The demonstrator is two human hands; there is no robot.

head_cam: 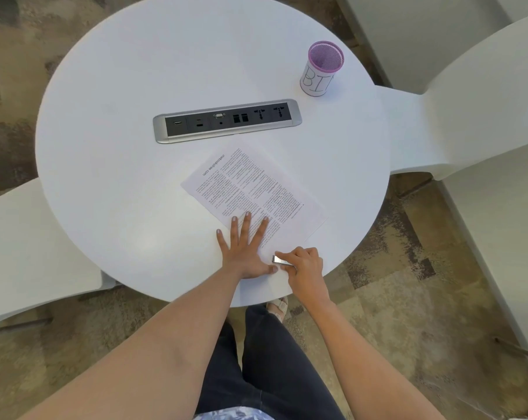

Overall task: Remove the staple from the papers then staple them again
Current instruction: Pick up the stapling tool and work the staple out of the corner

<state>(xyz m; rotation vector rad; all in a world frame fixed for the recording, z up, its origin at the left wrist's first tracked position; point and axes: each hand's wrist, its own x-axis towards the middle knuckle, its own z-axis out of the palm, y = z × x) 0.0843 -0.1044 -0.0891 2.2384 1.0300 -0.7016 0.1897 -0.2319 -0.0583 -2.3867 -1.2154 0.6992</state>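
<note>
Printed papers (250, 189) lie slanted on the round white table (120, 177), their near corner at the table's front edge. My left hand (244, 250) lies flat with spread fingers on the near part of the papers, pressing them down. My right hand (303, 263) grips a small silver metal tool (280, 260), a stapler or staple remover, with its tip at the papers' near corner beside my left thumb. The staple itself is too small to make out.
A grey socket strip (226, 120) is set into the table's middle. A purple mesh cup (321, 68) with a paper label stands at the far right. White chairs (29, 253) sit left and right (484, 101) of the table. My legs show below.
</note>
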